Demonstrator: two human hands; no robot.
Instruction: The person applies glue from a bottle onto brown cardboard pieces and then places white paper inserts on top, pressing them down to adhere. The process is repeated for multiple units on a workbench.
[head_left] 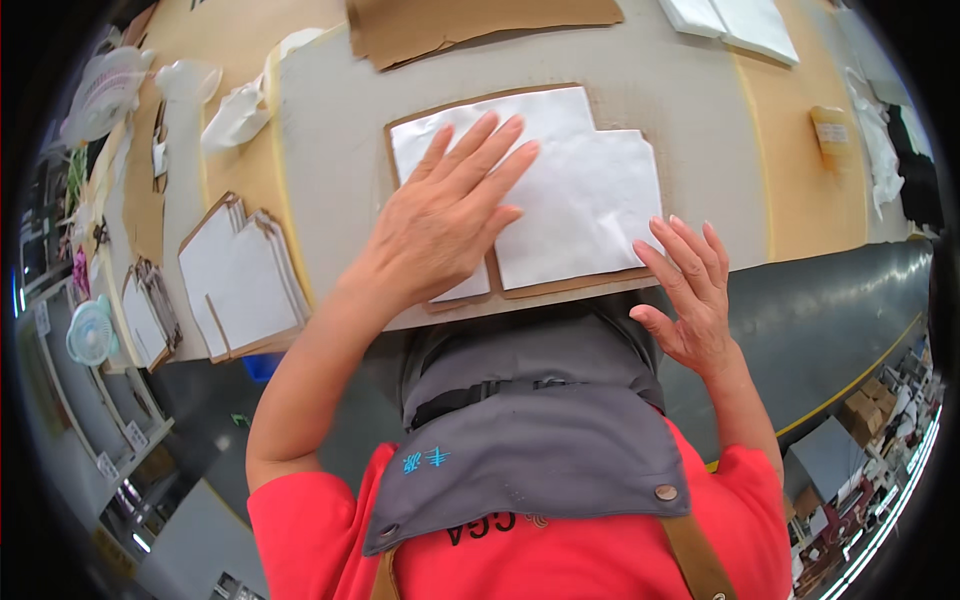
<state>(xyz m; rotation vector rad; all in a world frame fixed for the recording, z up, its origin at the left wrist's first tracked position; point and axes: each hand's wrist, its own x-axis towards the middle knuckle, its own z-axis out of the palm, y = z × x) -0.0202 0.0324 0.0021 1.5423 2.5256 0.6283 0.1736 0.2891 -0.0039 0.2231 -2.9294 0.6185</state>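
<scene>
A white sheet piece (580, 195) with a notched corner lies on a slightly larger brown piece (570, 285), whose edge shows around it, near the front edge of the table. My left hand (440, 220) rests flat over the left part of the white piece, fingers apart, and hides some of it. Below that hand a narrow slit parts a small strip of white from the larger area. My right hand (690, 290) is at the near right corner of the white piece, fingers spread and holding nothing; whether its fingertips touch the piece I cannot tell.
Stacks of white, brown-edged pieces (240, 275) stand at the table's left front. A brown sheet (480, 25) lies at the back, folded white sheets (740, 28) at back right. A yellowish container (830, 135) is on the right. Crumpled white plastic (238, 115) and a small fan (92, 332) are left.
</scene>
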